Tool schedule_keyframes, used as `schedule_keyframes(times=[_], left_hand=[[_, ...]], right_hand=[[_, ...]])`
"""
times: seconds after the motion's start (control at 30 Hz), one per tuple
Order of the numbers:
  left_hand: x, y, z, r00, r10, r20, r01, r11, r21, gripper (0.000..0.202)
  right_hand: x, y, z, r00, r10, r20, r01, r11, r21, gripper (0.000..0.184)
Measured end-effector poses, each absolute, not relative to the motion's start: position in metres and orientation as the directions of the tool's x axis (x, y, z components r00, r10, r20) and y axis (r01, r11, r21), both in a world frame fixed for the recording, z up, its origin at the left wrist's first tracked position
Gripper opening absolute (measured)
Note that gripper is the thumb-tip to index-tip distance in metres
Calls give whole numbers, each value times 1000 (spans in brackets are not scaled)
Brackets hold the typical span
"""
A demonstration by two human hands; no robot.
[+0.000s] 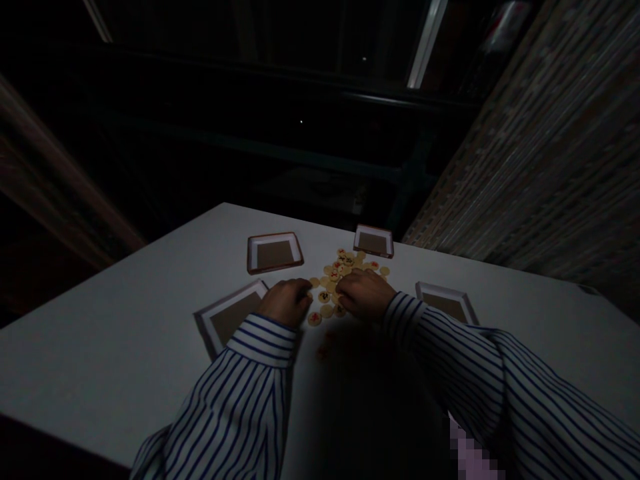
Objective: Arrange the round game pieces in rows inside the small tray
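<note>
Your left hand (286, 301) curls at the left edge of the heaped round, pale-yellow discs (334, 274) with red or black marks, on the white table (125, 320); your right hand (367, 295) is bent over their near right side. Whether either pinches a disc cannot be told. Working fingertips low should avoid scattering them.

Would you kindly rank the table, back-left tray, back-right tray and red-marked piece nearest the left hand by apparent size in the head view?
1. Table
2. Back-left tray
3. Back-right tray
4. Red-marked piece
Nearness may exaggerate the gap between the trays.
</note>
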State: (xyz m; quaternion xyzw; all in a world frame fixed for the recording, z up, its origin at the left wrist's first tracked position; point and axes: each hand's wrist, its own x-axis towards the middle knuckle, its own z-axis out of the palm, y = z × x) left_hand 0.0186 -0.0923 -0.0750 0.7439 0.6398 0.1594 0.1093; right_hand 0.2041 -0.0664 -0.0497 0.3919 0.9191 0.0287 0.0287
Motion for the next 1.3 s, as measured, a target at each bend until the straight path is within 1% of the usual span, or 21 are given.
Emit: schedule_keyframes(times=[0.1,0.2,0.33,0.47,0.53,0.63,0.77,0.9,1.07,1.13,1.2,1.3], left_hand=[[18,-92,-77,133,986,98,915,-160,371,32],[17,-91,-78,142,985,97,914,-168,369,33],[17,-92,-77,136,985,106,917,-166,362,33],[18,-93,-76,137,985,108,919,-167,357,33],[18,-93,-76,137,985,107,919,-167,357,33],[19,-93,-76,140,984,110,917,-170,361,32],[21,-93,-75,145,985,99,921,-170,351,32],[22,-93,-74,169,981,92,923,-190,333,32],[21,-92,-77,166,979,118,922,-197,334,32],[20,-92,-79,172,977,128,920,-206,332,32],[20,-91,-80,188,973,134,919,-222,325,32],[20,-91,-79,195,970,144,920,-232,316,33]], right_hand=[[205,-67,-49,-686,727,-31,724,686,71,22],[211,-71,-49,-702,712,-11,711,702,41,22],[223,-78,-54,-720,691,-57,691,722,25,23],[226,-88,-62,-733,665,-145,661,746,79,25],[225,-91,-63,-721,670,-175,666,741,88,26],[221,-94,-62,-705,679,-205,675,731,100,30],[219,-93,-64,-724,655,-218,644,754,126,30],[221,-91,-70,-741,642,-199,630,766,125,26],[226,-92,-68,-762,623,-175,613,782,112,24],[232,-92,-63,-744,646,-170,637,763,110,23],[239,-92,-55,-708,695,-125,688,719,101,23],[250,-87,-46,-616,787,-30,787,617,22,23]])
